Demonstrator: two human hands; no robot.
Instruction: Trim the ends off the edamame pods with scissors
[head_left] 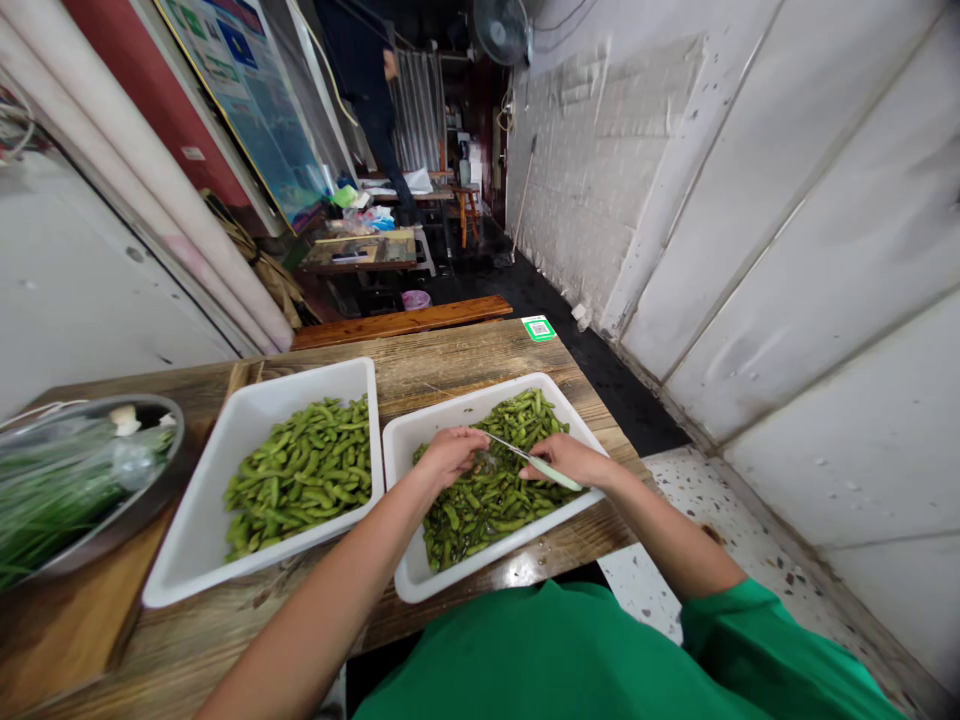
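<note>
Two white plastic trays hold green edamame pods. Over the right tray [409, 590] my right hand [566, 458] grips scissors [551, 471] with pale green handles, the metal blades pointing left. My left hand [454, 452] is closed at the blade tips, its fingertips pinched together; what they hold is too small to make out. Wet, darker edamame pods [480, 520] lie beneath both hands. In the left tray [187, 560], the heap of edamame pods [307, 470] is lighter green, with neither hand near it.
A metal bowl [176, 450] with bagged green vegetables stands at the left on a wooden board [82, 620]. The wooden table [450, 360] carries a QR-code card [538, 328]. Behind are a bench [405, 322], a cluttered low table [360, 250] and a person in dark clothes [360, 70].
</note>
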